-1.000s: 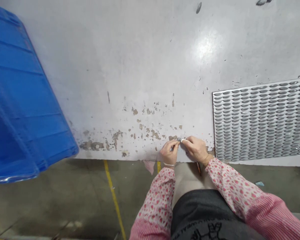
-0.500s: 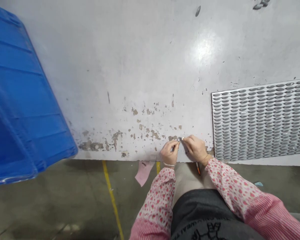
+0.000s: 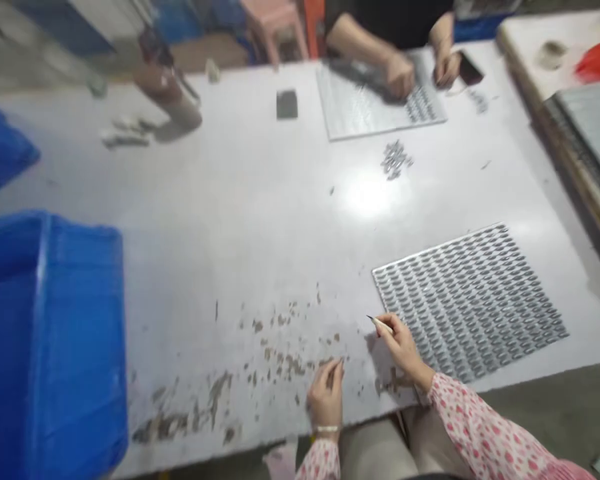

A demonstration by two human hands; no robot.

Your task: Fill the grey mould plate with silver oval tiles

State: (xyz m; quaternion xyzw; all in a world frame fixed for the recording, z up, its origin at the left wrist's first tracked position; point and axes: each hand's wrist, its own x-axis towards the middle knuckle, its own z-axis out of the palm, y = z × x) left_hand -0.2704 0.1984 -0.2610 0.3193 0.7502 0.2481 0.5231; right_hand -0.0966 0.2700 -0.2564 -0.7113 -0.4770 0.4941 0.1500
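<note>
A slim pen-like tool [image 3: 381, 325] with a whitish body and a dark pointed tip is pinched in my right hand [image 3: 403, 350], above the table and close to the panel's left corner. My left hand [image 3: 326, 397] hovers near the table's front edge, thumb and fingertips pressed together; whatever is between them is too small to make out. To the right lies a flat panel [image 3: 470, 300] covered with rows of grey, leaf-shaped pieces. A small heap of similar loose pieces [image 3: 395, 160] sits farther back on the white table [image 3: 205, 220].
Across the table a co-worker's hands [image 3: 400, 75] are over another panel [image 3: 360, 120], partly covered with pieces. A blue bin [image 3: 80, 333] stands at left. A dark square [image 3: 287, 105], a blurred bottle [image 3: 173, 100] and a side table [image 3: 535, 87] are farther back.
The view has tilted up, bringing the far side and the co-worker into sight. My hands, formerly together at the table edge, are now apart, the right with the tool toward the panel.
</note>
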